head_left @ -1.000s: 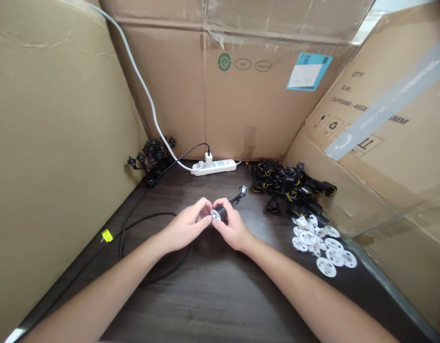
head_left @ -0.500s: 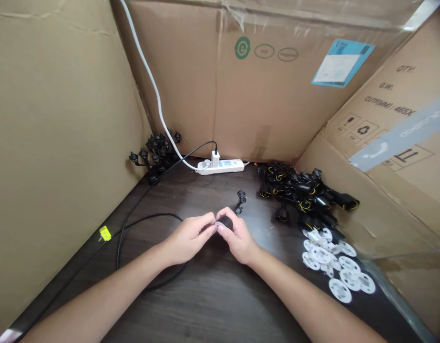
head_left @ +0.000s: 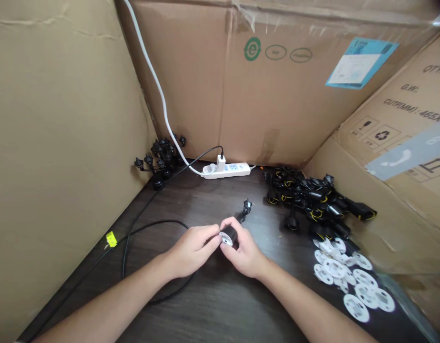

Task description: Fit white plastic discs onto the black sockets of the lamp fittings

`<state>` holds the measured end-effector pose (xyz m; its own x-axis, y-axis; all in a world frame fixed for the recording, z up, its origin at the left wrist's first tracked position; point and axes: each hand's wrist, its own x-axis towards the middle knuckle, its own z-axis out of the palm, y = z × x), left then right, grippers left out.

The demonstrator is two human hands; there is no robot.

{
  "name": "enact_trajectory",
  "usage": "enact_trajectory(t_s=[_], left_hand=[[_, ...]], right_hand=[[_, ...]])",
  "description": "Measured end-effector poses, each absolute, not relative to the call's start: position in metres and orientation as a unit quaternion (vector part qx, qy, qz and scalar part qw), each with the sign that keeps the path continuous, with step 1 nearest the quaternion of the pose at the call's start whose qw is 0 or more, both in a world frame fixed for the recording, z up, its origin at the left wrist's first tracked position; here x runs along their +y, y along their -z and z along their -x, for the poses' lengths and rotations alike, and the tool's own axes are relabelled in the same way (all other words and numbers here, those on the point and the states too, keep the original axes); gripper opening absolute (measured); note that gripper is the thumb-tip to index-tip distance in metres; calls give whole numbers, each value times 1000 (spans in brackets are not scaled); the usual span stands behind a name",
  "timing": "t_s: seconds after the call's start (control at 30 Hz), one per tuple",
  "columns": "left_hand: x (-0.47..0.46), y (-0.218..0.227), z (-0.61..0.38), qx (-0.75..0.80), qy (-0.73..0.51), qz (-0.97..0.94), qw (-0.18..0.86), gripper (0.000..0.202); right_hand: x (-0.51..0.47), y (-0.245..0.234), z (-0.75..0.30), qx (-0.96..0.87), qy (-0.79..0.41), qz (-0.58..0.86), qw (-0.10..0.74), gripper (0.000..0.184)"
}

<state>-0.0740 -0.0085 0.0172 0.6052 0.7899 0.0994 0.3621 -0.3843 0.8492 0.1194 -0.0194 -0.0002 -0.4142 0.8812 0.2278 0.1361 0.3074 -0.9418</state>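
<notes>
A small black cylinder with a white disc on its end sits between my hands, just above the dark wood table. My right hand wraps its fingers around the black body. My left hand presses its fingertips against the white end. Just beyond my right hand lies a short black cord with a small black plug. A looped black cable with a yellow tag runs beneath my left forearm.
A white power strip with a charger stands against the back cardboard wall. A heap of black plugs with yellow wires and scattered white discs lie right. Black parts cluster back left.
The white end of the cylinder now shows again between my fingers. My hands have shifted slightly. The whole scene sits further right and lower in the view as my head moved.
</notes>
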Motion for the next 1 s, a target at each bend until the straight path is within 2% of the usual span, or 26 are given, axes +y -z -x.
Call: enact_trajectory(t_s=[0.57, 0.77, 1.0], left_hand=[[-12, -12, 72, 392, -238, -815, 354, 17], [-14, -19, 71, 384, -226, -818, 363, 13], [-17, -21, 67, 405, -239, -826, 312, 11]], right_hand=[[-23, -3, -122, -694, -507, 333, 388, 28], [-23, -3, -124, -693, -526, 300, 392, 30], [-26, 2, -124, -707, -498, 328, 379, 32]])
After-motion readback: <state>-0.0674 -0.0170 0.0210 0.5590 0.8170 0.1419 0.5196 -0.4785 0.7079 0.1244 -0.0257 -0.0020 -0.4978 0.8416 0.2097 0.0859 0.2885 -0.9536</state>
